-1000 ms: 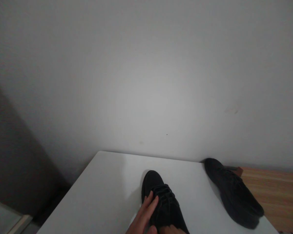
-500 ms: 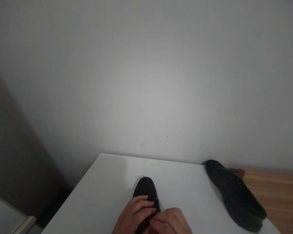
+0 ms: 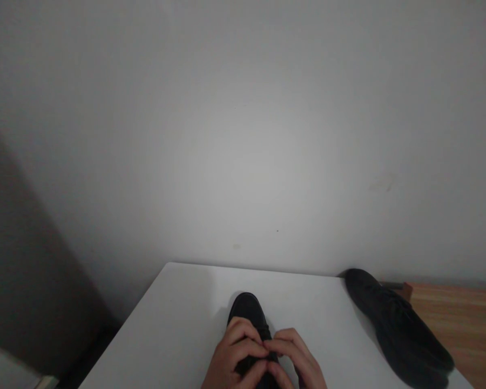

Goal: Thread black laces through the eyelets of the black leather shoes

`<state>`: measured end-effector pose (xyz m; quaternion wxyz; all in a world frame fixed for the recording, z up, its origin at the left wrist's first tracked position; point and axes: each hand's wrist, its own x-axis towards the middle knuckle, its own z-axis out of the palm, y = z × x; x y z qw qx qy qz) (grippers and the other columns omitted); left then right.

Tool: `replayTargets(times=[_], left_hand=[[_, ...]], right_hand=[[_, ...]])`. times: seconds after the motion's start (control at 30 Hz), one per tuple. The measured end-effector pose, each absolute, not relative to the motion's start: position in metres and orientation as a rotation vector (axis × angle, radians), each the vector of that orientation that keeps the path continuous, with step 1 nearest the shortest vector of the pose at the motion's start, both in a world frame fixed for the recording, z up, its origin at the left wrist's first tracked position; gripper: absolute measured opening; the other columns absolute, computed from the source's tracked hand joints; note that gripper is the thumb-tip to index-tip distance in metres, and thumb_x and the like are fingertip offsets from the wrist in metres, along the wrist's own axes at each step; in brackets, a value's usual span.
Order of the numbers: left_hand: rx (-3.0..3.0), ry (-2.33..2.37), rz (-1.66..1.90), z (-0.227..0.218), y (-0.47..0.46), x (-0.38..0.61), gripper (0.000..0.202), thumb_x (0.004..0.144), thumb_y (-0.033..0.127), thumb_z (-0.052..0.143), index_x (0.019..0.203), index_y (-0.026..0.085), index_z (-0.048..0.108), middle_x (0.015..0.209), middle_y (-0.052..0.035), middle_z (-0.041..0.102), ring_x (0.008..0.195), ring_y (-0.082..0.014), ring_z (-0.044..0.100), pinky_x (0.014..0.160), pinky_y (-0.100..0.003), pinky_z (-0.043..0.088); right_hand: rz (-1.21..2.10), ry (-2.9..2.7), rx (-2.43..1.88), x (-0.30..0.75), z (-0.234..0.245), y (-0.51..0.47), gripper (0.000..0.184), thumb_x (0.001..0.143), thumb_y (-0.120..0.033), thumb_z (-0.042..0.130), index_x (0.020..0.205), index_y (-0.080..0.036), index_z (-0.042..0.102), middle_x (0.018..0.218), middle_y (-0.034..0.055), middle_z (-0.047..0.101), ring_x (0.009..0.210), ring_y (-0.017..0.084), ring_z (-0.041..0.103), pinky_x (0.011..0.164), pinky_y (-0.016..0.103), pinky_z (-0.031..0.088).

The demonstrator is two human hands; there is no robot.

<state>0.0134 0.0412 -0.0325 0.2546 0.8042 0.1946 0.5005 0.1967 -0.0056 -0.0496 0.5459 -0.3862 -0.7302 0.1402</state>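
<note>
A black lace-up shoe (image 3: 246, 308) stands on the white table (image 3: 178, 324) at the bottom centre, its toe pointing away from me. My left hand (image 3: 231, 354) curls over the shoe's left side, fingers bent and pinched at the lacing. My right hand (image 3: 297, 359) meets it from the right, fingertips pressed against the left hand's over the laces. Most of the shoe behind the toe is hidden under both hands. What the fingertips pinch is too dark to make out.
A second black shoe (image 3: 397, 329) lies at the table's right edge, toe toward the wall. A plain grey wall (image 3: 243, 135) rises behind the table. Wooden surface (image 3: 461, 319) shows at the right; a dark gap (image 3: 28, 281) lies left of the table.
A second ago only my left hand lay flat along the shoe. Both hands now cover the lacing with fingers curled together. The shoe has turned slightly, toe more toward the wall.
</note>
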Motion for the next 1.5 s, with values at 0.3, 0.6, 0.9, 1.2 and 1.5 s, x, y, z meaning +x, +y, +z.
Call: replayTargets(times=[0.3, 0.6, 0.9, 1.2, 1.5], left_hand=[[2.217, 0.59, 1.478, -0.028, 0.044, 0.012, 0.006, 0.092, 0.028, 0.068, 0.092, 0.023, 0.072, 0.08, -0.003, 0.071, 0.077, -0.018, 0.063, 0.069, -0.029, 0.054], [2.145, 0.584, 1.461, -0.038, 0.042, 0.008, 0.018, 0.086, 0.024, 0.073, 0.102, 0.025, 0.064, 0.087, -0.002, 0.074, 0.081, -0.0191, 0.064, 0.074, -0.03, 0.055], [2.08, 0.665, 1.391, -0.037, 0.038, 0.01, 0.011, 0.089, 0.014, 0.063, 0.095, 0.024, 0.063, 0.085, -0.002, 0.071, 0.082, -0.0187, 0.064, 0.075, -0.03, 0.053], [2.121, 0.623, 1.34, -0.036, 0.036, 0.007, 0.022, 0.088, 0.01, 0.063, 0.105, 0.023, 0.064, 0.092, -0.004, 0.07, 0.087, -0.0193, 0.064, 0.078, -0.03, 0.054], [2.179, 0.599, 1.348, -0.037, 0.037, 0.009, 0.029, 0.087, 0.006, 0.061, 0.11, 0.024, 0.064, 0.094, -0.0059, 0.07, 0.089, -0.0211, 0.064, 0.079, -0.034, 0.054]], right_hand=[[0.239, -1.911, -0.885, 0.208, -0.034, 0.003, 0.034, 0.093, -0.009, 0.059, 0.122, -0.025, 0.066, 0.094, 0.0062, 0.068, 0.082, 0.018, 0.07, 0.071, 0.024, 0.06], [0.319, -1.966, -0.903, 0.194, -0.001, 0.011, 0.017, 0.095, -0.014, 0.054, 0.1, -0.022, 0.068, 0.086, 0.0063, 0.067, 0.079, 0.018, 0.066, 0.066, 0.027, 0.056], [0.426, -1.899, -0.746, 0.197, -0.015, 0.007, 0.022, 0.096, -0.021, 0.058, 0.116, -0.026, 0.066, 0.092, 0.0067, 0.069, 0.085, 0.021, 0.065, 0.074, 0.034, 0.056], [0.266, -1.729, -0.769, 0.186, -0.021, 0.004, 0.022, 0.094, -0.011, 0.059, 0.108, -0.023, 0.071, 0.082, 0.0057, 0.07, 0.071, 0.017, 0.066, 0.06, 0.025, 0.056], [0.249, -1.618, -0.735, 0.2, -0.016, -0.007, 0.031, 0.088, -0.006, 0.064, 0.11, -0.026, 0.072, 0.078, 0.0057, 0.07, 0.065, 0.02, 0.066, 0.056, 0.03, 0.056]])
